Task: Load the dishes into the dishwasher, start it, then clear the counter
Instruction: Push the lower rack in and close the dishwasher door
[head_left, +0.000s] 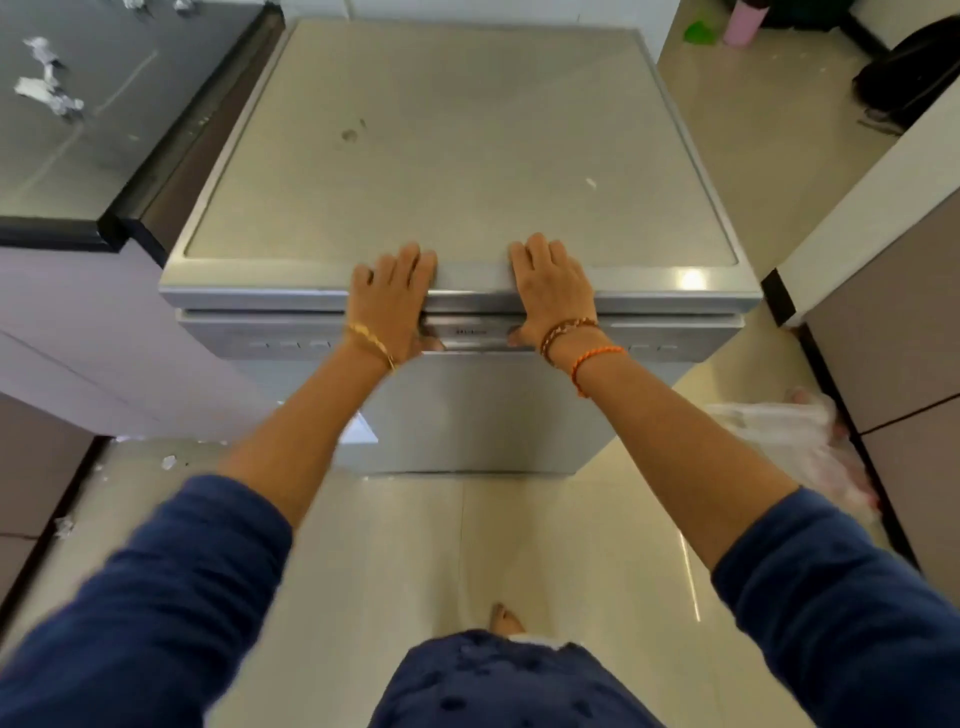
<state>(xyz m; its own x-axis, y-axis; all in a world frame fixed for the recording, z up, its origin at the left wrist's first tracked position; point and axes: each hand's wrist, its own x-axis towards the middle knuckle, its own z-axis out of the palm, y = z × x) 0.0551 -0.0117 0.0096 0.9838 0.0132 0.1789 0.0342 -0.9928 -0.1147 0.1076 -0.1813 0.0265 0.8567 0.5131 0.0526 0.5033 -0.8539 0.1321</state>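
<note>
At the front edge: dishwasher (457, 156), a silver freestanding unit standing on the tiled floor (415, 545), door up and shut against the body.
Top panel: flat and grey, a small smudge near the middle, a bright glare spot at the right front corner.
Left hand (392, 296): fingers (410, 260) laid straight over the front lip of the top, thumb tucked down at the door's handle recess (475, 332) — flat, pressing, gripping nothing.
Right hand (550, 288): same story, fingers (535, 254) straight on the lip, thumb down at the recess; flat, pinching nothing.
Wrists: gold bracelet (371, 340) on the left, brown and orange thread bands (582, 343) on the right, blue sleeves pushed back.
Control strip: faint buttons either side of the hands, too blurred to read.
To the left: dark glossy desk (78, 156) just beside the machine, crumpled foil scraps (49, 93) on it.
Far right: pink bottle (743, 23), green item (698, 32) and a black bag (909, 73) on the floor.
Near right: white plastic bag (789, 431) by the cabinet.
</note>
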